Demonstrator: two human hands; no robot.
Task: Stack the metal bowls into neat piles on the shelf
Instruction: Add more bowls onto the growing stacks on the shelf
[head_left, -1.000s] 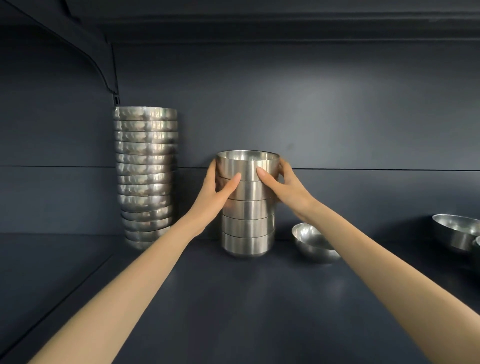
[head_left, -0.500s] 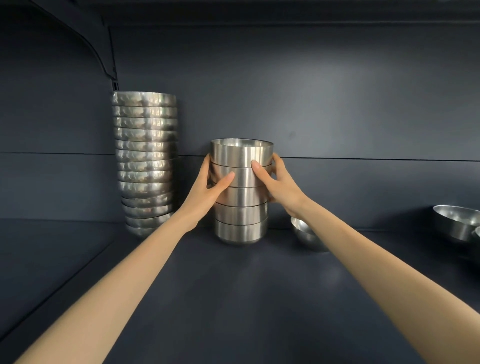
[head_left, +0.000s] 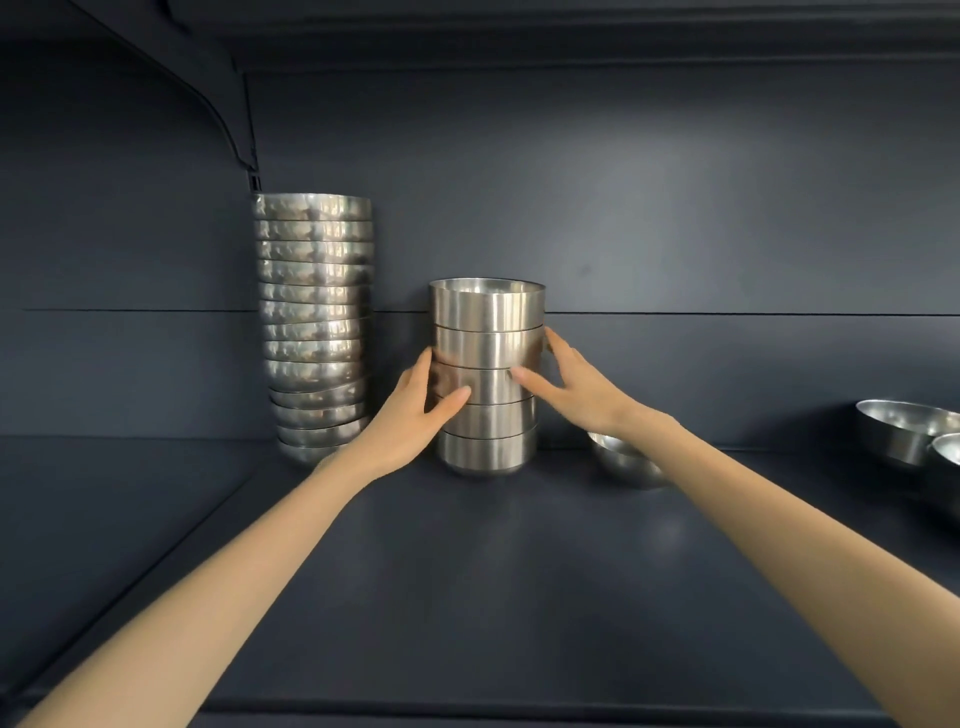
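Observation:
A stack of several brushed metal bowls (head_left: 487, 332) stands upright on the dark shelf (head_left: 467, 582), near the back wall. My left hand (head_left: 410, 415) wraps the stack's left side at mid-height, thumb across the front. My right hand (head_left: 571, 387) holds the right side, thumb on the front and fingers reaching round behind. A taller pile of shiny hammered bowls (head_left: 316, 312) stands to the left, its lower bowls sitting slightly askew. A single loose bowl (head_left: 621, 460) lies just right of the stack, partly hidden by my right forearm.
Two more loose bowls (head_left: 901, 428) sit at the far right edge, one (head_left: 946, 460) overlapping the other. A dark curved bracket (head_left: 228, 119) comes down above the tall pile. The back wall is close behind both piles.
Both hands have slid down from the top two bowls to the middle of the stack. The stack still stands on the shelf.

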